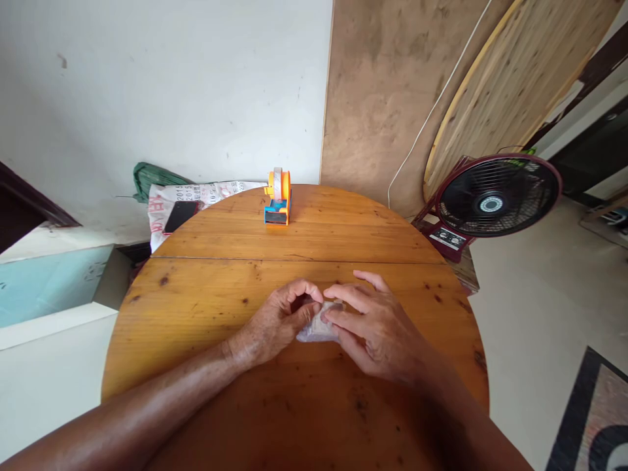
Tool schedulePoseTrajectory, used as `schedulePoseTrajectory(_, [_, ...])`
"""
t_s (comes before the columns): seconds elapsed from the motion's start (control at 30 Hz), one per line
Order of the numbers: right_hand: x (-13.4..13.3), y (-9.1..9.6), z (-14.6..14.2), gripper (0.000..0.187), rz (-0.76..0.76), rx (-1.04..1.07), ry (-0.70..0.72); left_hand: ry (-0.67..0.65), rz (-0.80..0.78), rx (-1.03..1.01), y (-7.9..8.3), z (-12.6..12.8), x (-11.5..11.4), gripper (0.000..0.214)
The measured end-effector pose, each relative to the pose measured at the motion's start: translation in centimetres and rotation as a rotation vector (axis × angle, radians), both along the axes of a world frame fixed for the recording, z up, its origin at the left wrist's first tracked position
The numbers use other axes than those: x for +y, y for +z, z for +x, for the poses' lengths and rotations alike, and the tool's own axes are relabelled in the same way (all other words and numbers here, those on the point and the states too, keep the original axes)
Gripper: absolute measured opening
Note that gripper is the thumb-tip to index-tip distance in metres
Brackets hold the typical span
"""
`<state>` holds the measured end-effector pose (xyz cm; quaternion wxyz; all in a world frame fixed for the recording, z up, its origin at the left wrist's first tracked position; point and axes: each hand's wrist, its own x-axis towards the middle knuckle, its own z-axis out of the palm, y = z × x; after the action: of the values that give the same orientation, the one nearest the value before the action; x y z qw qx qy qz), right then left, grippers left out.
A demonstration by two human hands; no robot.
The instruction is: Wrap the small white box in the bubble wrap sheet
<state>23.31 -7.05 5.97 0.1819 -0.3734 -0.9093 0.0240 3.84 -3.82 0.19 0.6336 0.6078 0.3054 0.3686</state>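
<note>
A small whitish packet [318, 331], seemingly in clear wrapping, sits between my two hands above the wooden table [216, 288]. My left hand [283, 319] has its thumb and index finger pinched together at the packet's upper left edge. On the other side, my right hand [375, 324] grips the packet with its thumb and fingertips, while its outer fingers are raised and bent. Fingers cover part of the packet, so its contents cannot be made out.
An orange and blue tape dispenser [278, 199] with a roll stands at the table's far edge. A dark red fan [490, 203] is to the right. Beyond the left rim lie a printed white sack [159, 212] and a dark flat object [180, 216].
</note>
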Motion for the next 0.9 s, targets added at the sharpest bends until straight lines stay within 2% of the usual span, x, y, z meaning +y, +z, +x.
schedulePoseTrajectory(0.43, [-0.4,0.0,-0.4,0.016,0.035,0.012,0.078,-0.012,-0.056,-0.039,0.1,0.1,-0.1,0.017])
schedulePoseTrajectory(0.6, [-0.4,0.1,-0.5,0.014,0.008,0.076,0.065,-0.003,-0.045,-0.034,0.3,0.2,-0.1,0.020])
schedulePoseTrajectory(0.77, [0.0,0.1,0.4,0.016,0.020,0.240,-0.051,0.036,0.025,0.040,0.5,0.0,-0.1,0.020])
schedulePoseTrajectory(0.83, [0.1,0.1,0.8,0.017,-0.030,0.245,-0.122,0.052,0.029,0.044,0.6,-0.1,-0.1,0.021])
schedulePoseTrajectory(0.9, [0.1,0.0,0.9,0.027,-0.123,0.219,-0.152,0.079,0.023,0.036,0.7,-0.1,-0.2,0.022])
